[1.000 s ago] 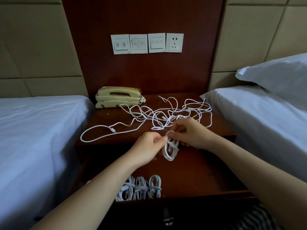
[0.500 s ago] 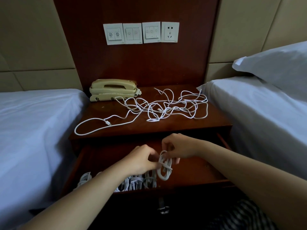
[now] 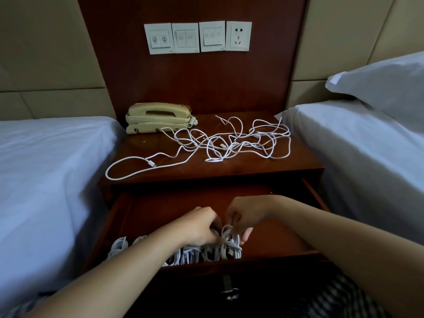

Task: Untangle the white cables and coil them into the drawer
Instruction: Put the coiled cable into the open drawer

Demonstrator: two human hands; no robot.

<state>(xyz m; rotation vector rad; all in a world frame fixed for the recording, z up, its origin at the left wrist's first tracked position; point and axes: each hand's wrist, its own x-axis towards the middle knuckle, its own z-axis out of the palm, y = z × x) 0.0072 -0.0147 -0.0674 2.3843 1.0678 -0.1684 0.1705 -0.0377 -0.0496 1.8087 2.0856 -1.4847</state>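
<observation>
Finished coils: Bundles of white cable, the finished coils [image 3: 190, 255], stand side by side along the front wall of the open drawer [image 3: 160, 210]. They run from its left part to about the middle.
Held coil: One more bundle, the held coil [image 3: 231, 245], sits upright at the right end of that row, low in the drawer and touching its neighbour.
Left hand: The left hand [image 3: 199, 228] comes in from the lower left. Its fingers are curled round the left side of the held coil.
Right hand: The right hand [image 3: 245, 214] arches over from the right and pinches the top and right side of the same coil with bent fingers.
Step, as judged: This coil is being seated in the row, and neither hand has let go.
Tabletop: Beyond and above the drawer, the wooden tabletop [image 3: 229, 173] carries the cables not yet done.
Tangle: The tangle [image 3: 234, 143] is spread left to right across the middle and right of the tabletop. It lies straight ahead of the hands, a little toward the right.
Loose strand: One loose strand [image 3: 137, 167] runs out of the tangle to the left in a long loop near the front edge, and a plug end lies free on it.
Next reach, as judged: Both hands must go up and forward. The right hand is nearer the tangle. The left hand is nearer the loose strand, which looks easiest to draw out.
Phone: A cream phone [image 3: 158, 117] sits at the back left of the tabletop, with cable just in front of it.
Wall: A row of switches [image 3: 197, 37] is mounted above.
</observation>
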